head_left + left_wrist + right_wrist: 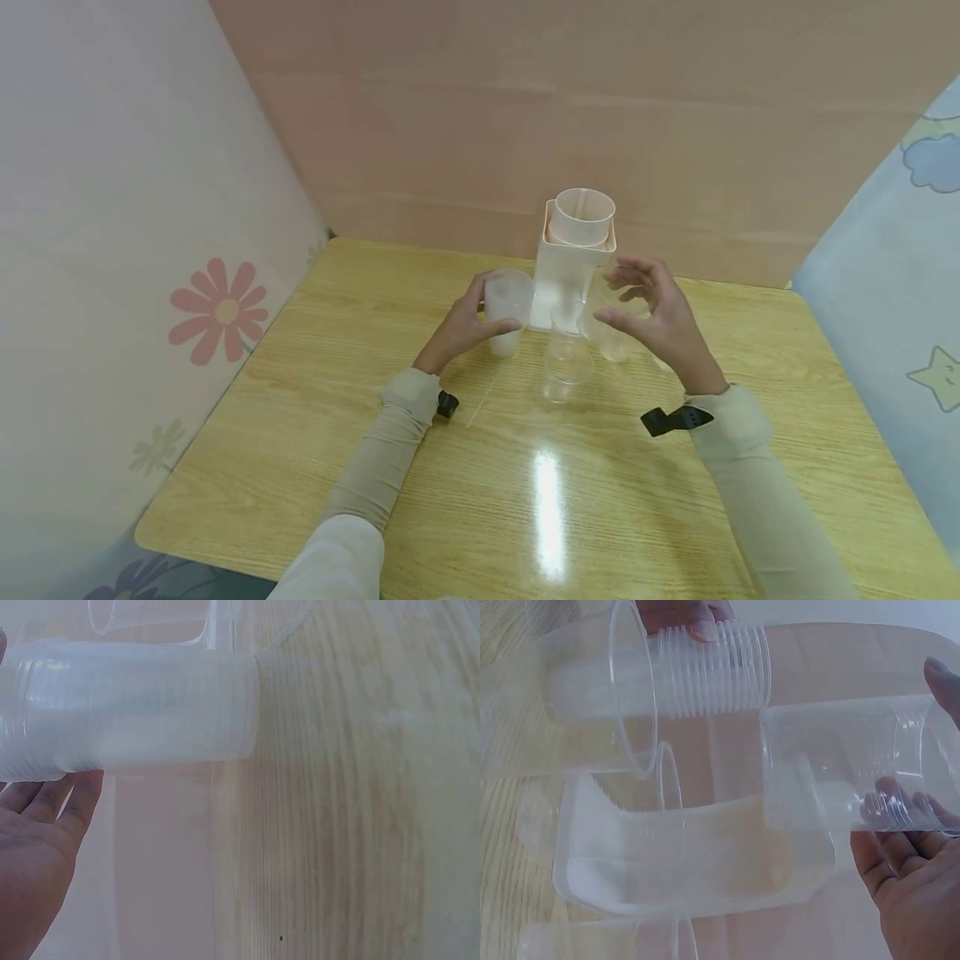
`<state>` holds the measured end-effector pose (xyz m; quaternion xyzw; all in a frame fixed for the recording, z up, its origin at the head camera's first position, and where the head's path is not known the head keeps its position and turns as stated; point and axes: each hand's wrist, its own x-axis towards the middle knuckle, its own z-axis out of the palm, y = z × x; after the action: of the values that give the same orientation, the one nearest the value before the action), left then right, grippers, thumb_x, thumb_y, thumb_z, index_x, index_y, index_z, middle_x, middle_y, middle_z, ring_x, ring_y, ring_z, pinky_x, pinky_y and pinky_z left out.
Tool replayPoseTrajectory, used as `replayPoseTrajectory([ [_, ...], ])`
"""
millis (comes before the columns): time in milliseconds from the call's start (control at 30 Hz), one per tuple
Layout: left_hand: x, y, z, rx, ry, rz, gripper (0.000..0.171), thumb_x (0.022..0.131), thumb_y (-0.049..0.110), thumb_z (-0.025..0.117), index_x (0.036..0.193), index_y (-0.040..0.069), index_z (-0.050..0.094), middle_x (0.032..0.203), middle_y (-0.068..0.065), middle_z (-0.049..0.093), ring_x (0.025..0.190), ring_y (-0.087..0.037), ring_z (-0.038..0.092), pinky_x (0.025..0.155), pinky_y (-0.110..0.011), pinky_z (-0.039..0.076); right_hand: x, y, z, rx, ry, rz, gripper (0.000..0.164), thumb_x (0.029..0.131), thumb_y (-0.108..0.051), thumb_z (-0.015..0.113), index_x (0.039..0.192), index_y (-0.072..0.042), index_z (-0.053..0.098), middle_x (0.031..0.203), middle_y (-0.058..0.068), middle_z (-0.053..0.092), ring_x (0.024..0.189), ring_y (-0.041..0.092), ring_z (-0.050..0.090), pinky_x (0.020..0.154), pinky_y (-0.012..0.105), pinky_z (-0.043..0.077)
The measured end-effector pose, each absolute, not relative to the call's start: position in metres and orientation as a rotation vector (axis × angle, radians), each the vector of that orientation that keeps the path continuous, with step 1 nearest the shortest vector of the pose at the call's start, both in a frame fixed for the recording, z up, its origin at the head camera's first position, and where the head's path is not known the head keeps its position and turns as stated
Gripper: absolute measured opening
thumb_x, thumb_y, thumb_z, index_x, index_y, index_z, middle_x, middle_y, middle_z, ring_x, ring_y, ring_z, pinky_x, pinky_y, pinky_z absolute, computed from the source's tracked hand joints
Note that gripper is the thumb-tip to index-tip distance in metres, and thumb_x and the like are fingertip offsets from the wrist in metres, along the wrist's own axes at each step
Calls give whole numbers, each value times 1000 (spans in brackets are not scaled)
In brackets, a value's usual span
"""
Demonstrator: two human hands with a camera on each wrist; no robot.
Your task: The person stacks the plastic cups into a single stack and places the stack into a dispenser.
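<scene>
My left hand grips a nested stack of clear plastic cups low over the table. In the left wrist view the stack lies across the frame, its ribbed rims beside my fingers. My right hand holds a clear plastic cup between curved fingers and thumb, above the other cups. Its fingers show along the cup's ribbed end in the right wrist view. Clear cups stand between and below the hands, one of them in front.
Behind the cups stands a white container with a white cylinder in its top. A thin pale stick lies on the wooden table near the left wrist. A printed backdrop rises behind the table.
</scene>
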<state>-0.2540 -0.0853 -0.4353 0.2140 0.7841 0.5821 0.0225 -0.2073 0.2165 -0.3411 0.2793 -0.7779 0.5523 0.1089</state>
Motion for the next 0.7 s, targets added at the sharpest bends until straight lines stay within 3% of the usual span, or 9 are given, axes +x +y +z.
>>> replayPoseTrajectory([
  [300, -255, -84, -433, 627, 2441, 1757, 88, 89, 23, 78, 157, 18, 22, 148, -14, 42, 126, -35, 51, 92, -54, 51, -217, 203, -334, 839, -2284, 1635, 69, 80, 9, 78, 140, 0, 43, 123, 14, 60, 111, 16, 56, 90, 25, 45],
  [700, -255, -88, -436, 698, 2442, 1802, 88, 85, 41, 80, 154, 28, 28, 143, -7, 48, 121, -30, 55, 86, -50, 54, -226, 184, -327, 891, -2256, 1650, 71, 77, 14, 78, 138, 6, 42, 121, 20, 59, 110, 19, 56, 88, 26, 46],
])
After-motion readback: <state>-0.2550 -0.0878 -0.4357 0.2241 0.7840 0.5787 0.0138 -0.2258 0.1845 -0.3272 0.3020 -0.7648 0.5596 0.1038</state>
